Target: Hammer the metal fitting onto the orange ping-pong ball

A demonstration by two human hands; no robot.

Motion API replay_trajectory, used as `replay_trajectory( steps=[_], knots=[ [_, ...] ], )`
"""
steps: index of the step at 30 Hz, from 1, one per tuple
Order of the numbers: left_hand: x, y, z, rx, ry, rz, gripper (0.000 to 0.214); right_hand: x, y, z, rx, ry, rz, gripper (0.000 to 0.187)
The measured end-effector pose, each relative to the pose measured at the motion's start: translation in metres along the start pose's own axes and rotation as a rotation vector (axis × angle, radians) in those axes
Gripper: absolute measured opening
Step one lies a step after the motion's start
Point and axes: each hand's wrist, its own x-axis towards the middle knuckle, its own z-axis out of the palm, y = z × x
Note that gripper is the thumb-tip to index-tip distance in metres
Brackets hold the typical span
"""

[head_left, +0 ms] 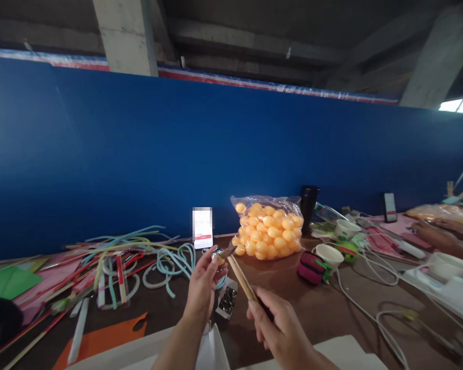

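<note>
My left hand (203, 285) is raised over the table, fingers pinched round a small shiny round object (217, 254). My right hand (278, 324) is closed on a tool with a pale wooden handle (241, 280); its dark tip (228, 252) touches the small object. Just below the hands lies a small open box of dark metal bits (227, 300). Behind them stands a clear bag of orange balls (268, 228).
Coloured tubes and sticks (139, 252) sprawl at the left, beside orange paper (100, 339). A phone (202, 227) leans on the blue wall. A magenta pouch (310, 267), cups (330, 254), a black tumbler (308, 205) and white cables (370, 303) sit right. Another person's hands (443, 234) work far right.
</note>
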Motion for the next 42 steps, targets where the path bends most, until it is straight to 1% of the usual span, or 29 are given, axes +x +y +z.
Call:
replay_trajectory(
  steps=[4, 13, 16, 19, 22, 25, 26, 27, 31, 34, 37, 42],
  knots=[
    [0.0, 0.0, 0.0, 0.017, 0.005, 0.002, 0.049, 0.0, 0.003, -0.001, 0.002, 0.016, -0.003, 0.029],
    [0.001, -0.002, -0.003, 0.023, -0.004, 0.011, 0.049, 0.002, 0.002, 0.0, -0.018, 0.011, 0.004, 0.029],
    [0.001, -0.002, -0.003, 0.013, 0.006, 0.006, 0.048, 0.002, 0.003, -0.001, -0.034, -0.01, 0.015, 0.028],
    [0.003, -0.002, -0.004, -0.002, 0.021, 0.006, 0.048, 0.003, 0.005, -0.003, -0.057, 0.01, 0.006, 0.026],
    [0.007, -0.003, -0.007, -0.027, 0.053, 0.021, 0.048, 0.007, 0.01, -0.008, -0.169, 0.059, 0.021, 0.026],
    [0.01, -0.002, -0.011, -0.062, 0.096, 0.023, 0.046, 0.012, 0.018, -0.014, -0.402, 0.096, 0.068, 0.027],
    [0.01, -0.001, -0.012, -0.073, 0.107, 0.023, 0.045, 0.014, 0.022, -0.015, -0.484, 0.084, 0.092, 0.028],
    [0.01, -0.001, -0.013, -0.083, 0.118, 0.024, 0.044, 0.015, 0.025, -0.015, -0.519, 0.071, 0.111, 0.029],
    [0.01, 0.002, -0.014, -0.099, 0.14, 0.023, 0.039, 0.015, 0.032, -0.014, -0.616, 0.024, 0.181, 0.035],
    [0.01, 0.003, -0.014, -0.102, 0.15, 0.029, 0.036, 0.013, 0.033, -0.012, -0.696, -0.011, 0.213, 0.033],
    [0.009, 0.003, -0.014, -0.089, 0.15, 0.022, 0.034, 0.012, 0.034, -0.013, -0.768, -0.032, 0.231, 0.031],
    [0.009, 0.003, -0.012, -0.076, 0.137, 0.017, 0.036, 0.013, 0.035, -0.013, -0.844, -0.041, 0.238, 0.034]
  ],
)
